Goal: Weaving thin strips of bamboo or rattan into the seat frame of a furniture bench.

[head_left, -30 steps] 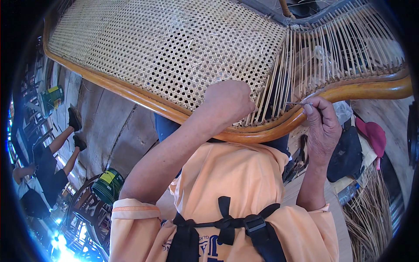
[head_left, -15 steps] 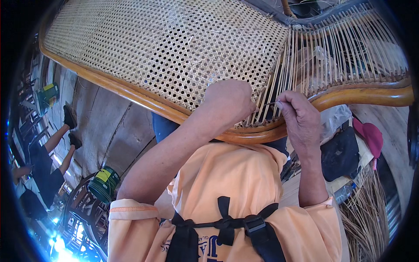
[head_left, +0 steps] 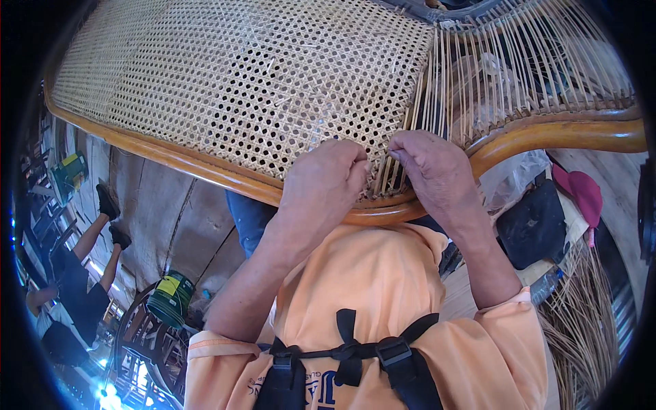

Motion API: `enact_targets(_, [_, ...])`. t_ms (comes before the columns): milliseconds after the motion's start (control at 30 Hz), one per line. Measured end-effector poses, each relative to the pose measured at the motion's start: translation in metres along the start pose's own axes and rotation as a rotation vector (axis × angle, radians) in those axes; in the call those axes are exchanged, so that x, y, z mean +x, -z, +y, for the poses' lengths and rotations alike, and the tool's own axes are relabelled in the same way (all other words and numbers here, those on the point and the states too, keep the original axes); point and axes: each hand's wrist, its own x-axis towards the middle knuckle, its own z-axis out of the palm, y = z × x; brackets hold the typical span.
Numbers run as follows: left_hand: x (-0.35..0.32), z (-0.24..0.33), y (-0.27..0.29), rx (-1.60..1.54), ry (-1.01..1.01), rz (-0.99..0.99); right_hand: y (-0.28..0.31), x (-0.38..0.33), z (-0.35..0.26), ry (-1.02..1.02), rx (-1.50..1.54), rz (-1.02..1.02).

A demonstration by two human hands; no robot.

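At the woven panel (head_left: 157,89), left hand (head_left: 318,180) and right hand (head_left: 439,169) have fingers curled; whether they grip anything cannot be told.

From my right hand (head_left: 437,167), inside the frame (head_left: 567,135), mesh (head_left: 191,89) lay at ten o'clock and strands (head_left: 509,72) at one; outside it, a bucket (head_left: 171,299) stood at eight, a cap (head_left: 582,196) at three.

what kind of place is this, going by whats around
Probably a furniture or caning workshop: a curved wooden frame carries a cane panel whose right end is still unwoven strands, and a bundle of long, loose strips lies to the right.
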Motion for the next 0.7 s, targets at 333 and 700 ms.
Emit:
enact_targets(333, [-0.023, -0.024, -0.018, 0.020, -0.267, 0.333, -0.012, 0.000, 0.004, 0.141, -0.079, -0.082])
enact_targets(700, [-0.018, -0.027, -0.023, 0.099, -0.353, 0.402, -0.018, 0.009, 0.010, 0.121, -0.133, -0.100])
